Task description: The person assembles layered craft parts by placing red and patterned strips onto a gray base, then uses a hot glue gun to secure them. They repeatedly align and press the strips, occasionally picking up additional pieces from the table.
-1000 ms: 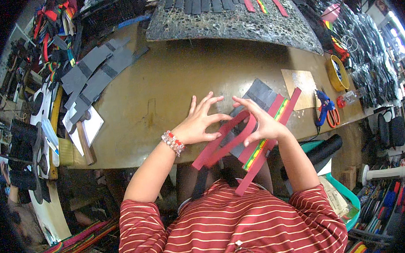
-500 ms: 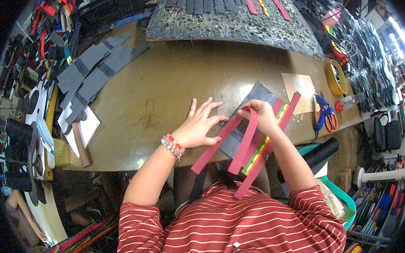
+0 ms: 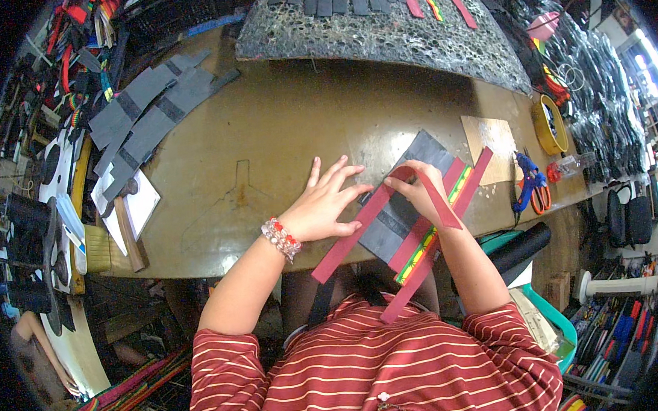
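Observation:
A dark grey rectangular panel (image 3: 427,151) lies slanted on the table in front of me. Red straps cross it, with a yellow-green-red patterned ribbon (image 3: 417,260) between two of them; their near ends overhang the table edge. My right hand (image 3: 423,188) pinches the leftmost red strap (image 3: 339,251) near the panel's middle, and that strap's far length loops back over my wrist. Fingers spread, my left hand (image 3: 329,203) rests at the panel's left side, thumb and fingertips by the same strap. A beaded bracelet (image 3: 280,239) circles my left wrist.
Grey strapped pieces (image 3: 146,104) and a wooden-handled hammer (image 3: 129,231) lie at left. A speckled board (image 3: 380,48) at the back carries black and red strips. On the right are a tan sheet (image 3: 483,139), a blue tool (image 3: 527,174), orange-handled scissors (image 3: 542,197) and a yellow tape roll (image 3: 550,126).
The loose length of the red strap has swung from hanging toward me, left of my right hand, to the right across my right wrist. My left hand has hardly moved.

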Demonstrator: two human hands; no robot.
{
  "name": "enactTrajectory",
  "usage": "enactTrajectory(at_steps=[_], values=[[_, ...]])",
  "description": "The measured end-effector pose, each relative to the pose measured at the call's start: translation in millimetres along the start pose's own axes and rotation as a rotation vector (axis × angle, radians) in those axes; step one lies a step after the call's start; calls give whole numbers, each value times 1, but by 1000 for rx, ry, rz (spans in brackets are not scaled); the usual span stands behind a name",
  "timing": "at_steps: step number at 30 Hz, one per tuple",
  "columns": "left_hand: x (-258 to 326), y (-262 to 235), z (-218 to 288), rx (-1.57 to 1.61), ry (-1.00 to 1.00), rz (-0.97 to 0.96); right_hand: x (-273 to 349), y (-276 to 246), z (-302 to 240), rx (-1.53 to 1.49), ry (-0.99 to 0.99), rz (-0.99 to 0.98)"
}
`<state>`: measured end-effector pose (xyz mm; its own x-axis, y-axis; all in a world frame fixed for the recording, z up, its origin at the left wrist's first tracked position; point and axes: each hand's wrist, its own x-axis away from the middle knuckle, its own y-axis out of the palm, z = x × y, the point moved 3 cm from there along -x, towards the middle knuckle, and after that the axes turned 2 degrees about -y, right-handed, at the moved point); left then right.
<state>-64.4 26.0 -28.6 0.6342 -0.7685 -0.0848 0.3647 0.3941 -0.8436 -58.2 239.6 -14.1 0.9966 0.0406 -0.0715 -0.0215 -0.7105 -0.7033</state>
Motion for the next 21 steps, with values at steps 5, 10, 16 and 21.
enactTrajectory(at_steps=[5, 10, 16, 21], values=[[2, -1, 3, -47, 34, -44, -2, 0, 1, -59, -80, 11], [1, -2, 4, -52, 36, -54, -29, -37, 31, -454, 230, -54], [1, -1, 4, -48, 32, -58, -44, -49, 64, -219, 309, 109], [1, -1, 4, -57, 31, -68, -44, -39, 63, -136, 285, 154]])
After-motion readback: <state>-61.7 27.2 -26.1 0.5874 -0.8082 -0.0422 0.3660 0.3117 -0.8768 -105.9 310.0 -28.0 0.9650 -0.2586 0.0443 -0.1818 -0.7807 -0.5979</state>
